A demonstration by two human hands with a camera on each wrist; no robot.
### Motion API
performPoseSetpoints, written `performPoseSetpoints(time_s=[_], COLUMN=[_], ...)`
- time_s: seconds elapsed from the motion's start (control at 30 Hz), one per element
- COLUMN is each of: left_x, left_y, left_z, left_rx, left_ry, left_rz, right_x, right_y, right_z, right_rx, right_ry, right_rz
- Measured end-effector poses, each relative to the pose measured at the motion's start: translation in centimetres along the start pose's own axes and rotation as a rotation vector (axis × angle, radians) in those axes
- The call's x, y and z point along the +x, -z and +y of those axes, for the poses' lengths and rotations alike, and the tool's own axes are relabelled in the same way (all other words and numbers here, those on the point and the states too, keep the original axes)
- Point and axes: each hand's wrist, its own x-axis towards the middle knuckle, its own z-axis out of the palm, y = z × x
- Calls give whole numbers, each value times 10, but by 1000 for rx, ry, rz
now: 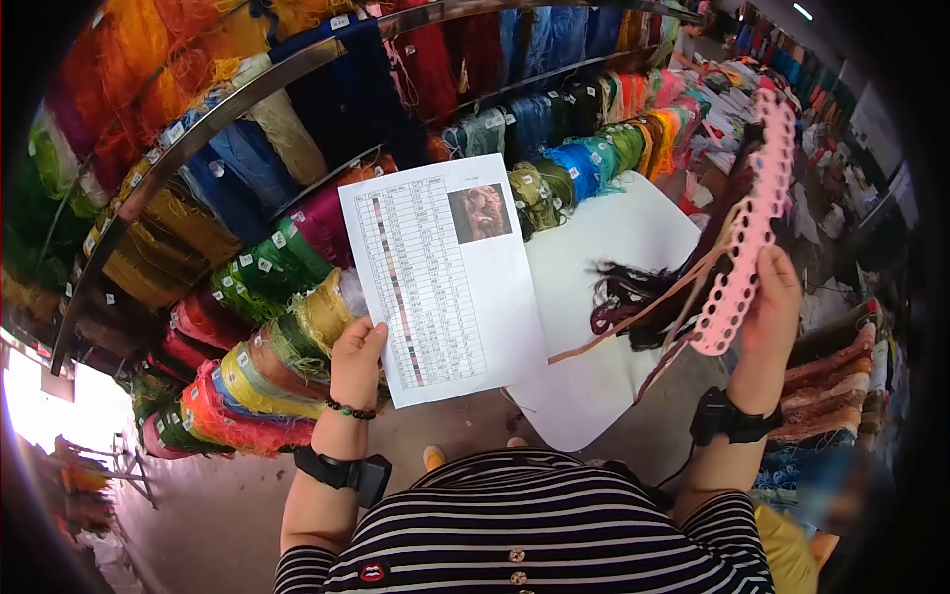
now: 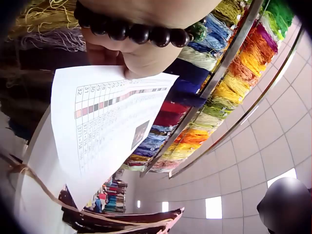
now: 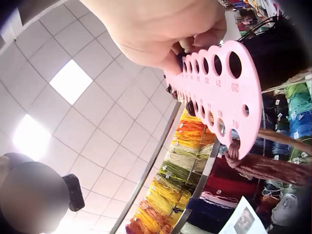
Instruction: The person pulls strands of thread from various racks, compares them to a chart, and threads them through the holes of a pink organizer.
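Note:
My left hand [image 1: 356, 361] pinches the left edge of a white printed sheet [image 1: 515, 327], which shows a numbered table with a column of colour swatches and a small picture. On the right, my right hand [image 1: 775, 297] grips a long pink card [image 1: 747, 238] with rows of numbered holes. Dark and tan thread bundles [image 1: 693, 272] hang from the card toward the left. In the right wrist view a brown thread [image 3: 234, 155] is looped through a hole at the card's end [image 3: 251, 97]. The left wrist view shows the thumb on the sheet [image 2: 73, 112].
Racks of labelled thread skeins [image 1: 247, 277] in many colours stand at the left and ahead, with metal rails [image 1: 158, 163] above. A white table [image 1: 584, 411] lies beyond the sheet. More skeins [image 1: 841, 376] hang at the right. Far back right, a person [image 1: 685, 48] is near piled material.

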Motion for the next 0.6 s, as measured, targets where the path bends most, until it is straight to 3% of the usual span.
performPoseSetpoints(time_s=[0.27,0.6], left_x=[21,82], left_y=[-9,-9], left_z=[9,13], left_rx=[22,121], left_ry=[-15,-21], left_rz=[-91,-428], right_x=[-59,-160], right_y=[-21,-58], right_z=[24,27], right_rx=[-99,-166], right_ry=[-130,-198], right_rz=[-5,166])
